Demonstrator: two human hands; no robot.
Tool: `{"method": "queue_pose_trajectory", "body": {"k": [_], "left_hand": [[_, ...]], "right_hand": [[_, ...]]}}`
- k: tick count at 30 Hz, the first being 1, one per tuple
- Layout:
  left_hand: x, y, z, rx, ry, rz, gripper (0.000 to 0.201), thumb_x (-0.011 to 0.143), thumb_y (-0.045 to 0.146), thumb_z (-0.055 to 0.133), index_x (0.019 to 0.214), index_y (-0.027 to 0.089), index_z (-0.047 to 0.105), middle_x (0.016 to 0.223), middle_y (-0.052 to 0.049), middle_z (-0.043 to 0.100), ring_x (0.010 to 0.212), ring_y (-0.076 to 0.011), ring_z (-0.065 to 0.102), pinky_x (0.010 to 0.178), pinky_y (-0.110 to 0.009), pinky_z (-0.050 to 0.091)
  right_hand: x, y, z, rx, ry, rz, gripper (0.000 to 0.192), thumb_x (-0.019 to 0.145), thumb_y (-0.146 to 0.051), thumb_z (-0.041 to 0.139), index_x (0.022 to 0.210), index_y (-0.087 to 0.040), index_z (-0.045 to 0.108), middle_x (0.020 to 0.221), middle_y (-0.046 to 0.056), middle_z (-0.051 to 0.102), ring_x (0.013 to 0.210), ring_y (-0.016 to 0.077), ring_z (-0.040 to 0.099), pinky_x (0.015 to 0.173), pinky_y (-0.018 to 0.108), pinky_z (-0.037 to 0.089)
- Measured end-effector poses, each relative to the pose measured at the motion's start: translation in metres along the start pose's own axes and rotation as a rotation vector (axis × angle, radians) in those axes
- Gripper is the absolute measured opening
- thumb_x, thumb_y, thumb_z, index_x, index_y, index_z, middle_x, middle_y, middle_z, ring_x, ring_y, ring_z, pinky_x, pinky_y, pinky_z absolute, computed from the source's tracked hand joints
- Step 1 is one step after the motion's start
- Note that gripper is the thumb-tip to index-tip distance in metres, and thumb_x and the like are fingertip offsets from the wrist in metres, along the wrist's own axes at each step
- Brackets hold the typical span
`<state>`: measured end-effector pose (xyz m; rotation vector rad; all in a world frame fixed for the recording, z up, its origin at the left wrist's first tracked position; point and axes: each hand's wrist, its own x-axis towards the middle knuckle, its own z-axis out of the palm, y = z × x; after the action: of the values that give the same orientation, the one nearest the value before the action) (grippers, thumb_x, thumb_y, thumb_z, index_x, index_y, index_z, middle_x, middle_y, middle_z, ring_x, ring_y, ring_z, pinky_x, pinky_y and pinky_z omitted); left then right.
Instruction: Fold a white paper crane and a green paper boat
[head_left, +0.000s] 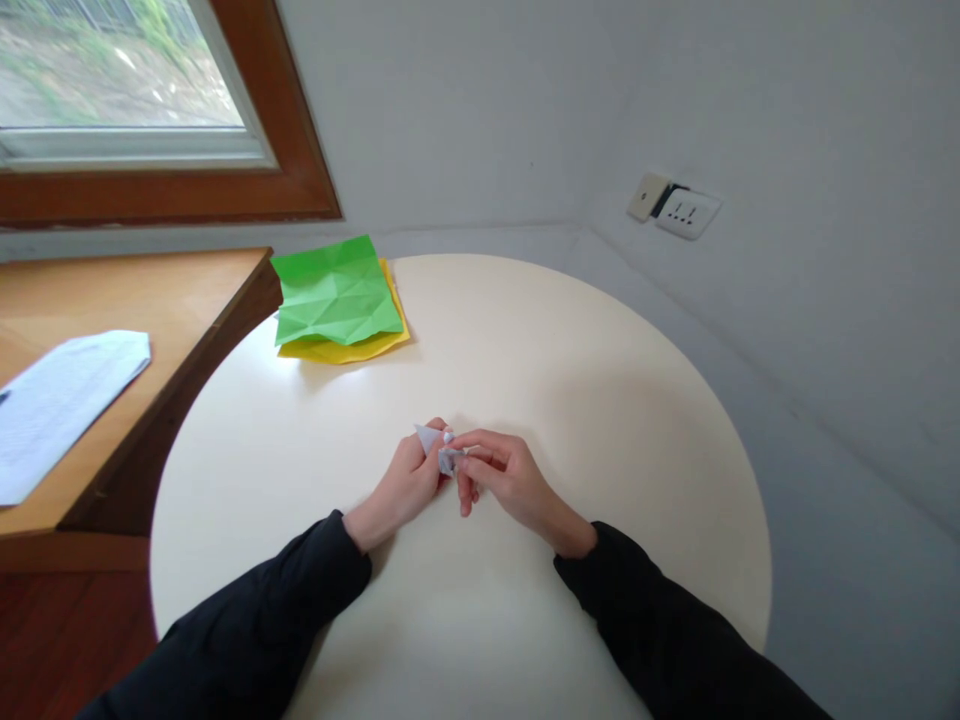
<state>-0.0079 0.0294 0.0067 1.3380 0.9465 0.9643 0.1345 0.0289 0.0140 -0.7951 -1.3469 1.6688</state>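
White folded paper [435, 447] pinched between left hand [405, 485] and right hand [506, 475]; no legible writing.

A smooth, faintly glossy cream round table [600, 400] carries creased matt green paper [335, 290] over yellow paper [352, 348]. A small folded white paper piece [435, 445] (crisp-edged) is matt. The side desk [112, 290] is satin, varnished wood.

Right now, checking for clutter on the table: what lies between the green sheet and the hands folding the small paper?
Only bare round table, as the head view shows, between the green sheet and the small folded paper.
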Motion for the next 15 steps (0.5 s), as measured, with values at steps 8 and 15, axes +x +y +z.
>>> {"method": "queue_pose_trajectory", "body": {"k": [8, 15], "left_hand": [[-0.0015, 0.0068, 0.0038, -0.053, -0.009, -0.052, 0.041, 0.083, 0.058, 0.046, 0.068, 0.020, 0.043, 0.041, 0.004, 0.054, 0.039, -0.0110, 0.051, 0.040, -0.021, 0.034], [-0.0013, 0.0045, 0.0041, -0.082, 0.022, -0.058, 0.045, 0.080, 0.061, 0.049, 0.067, 0.019, 0.043, 0.041, 0.005, 0.052, 0.037, -0.0082, 0.046, 0.039, -0.019, 0.031]], "right_hand": [[-0.0004, -0.0042, 0.0046, 0.079, 0.004, -0.012, 0.003, 0.074, -0.021, 0.053, 0.076, -0.018, 0.054, 0.048, -0.006, 0.061, 0.042, 0.0123, 0.061, 0.045, 0.022, 0.041], [-0.0006, -0.0020, 0.0062, 0.168, 0.019, -0.027, 0.005, 0.074, -0.021, 0.053, 0.077, -0.018, 0.055, 0.048, -0.005, 0.063, 0.042, 0.0129, 0.061, 0.045, 0.023, 0.041]]}}
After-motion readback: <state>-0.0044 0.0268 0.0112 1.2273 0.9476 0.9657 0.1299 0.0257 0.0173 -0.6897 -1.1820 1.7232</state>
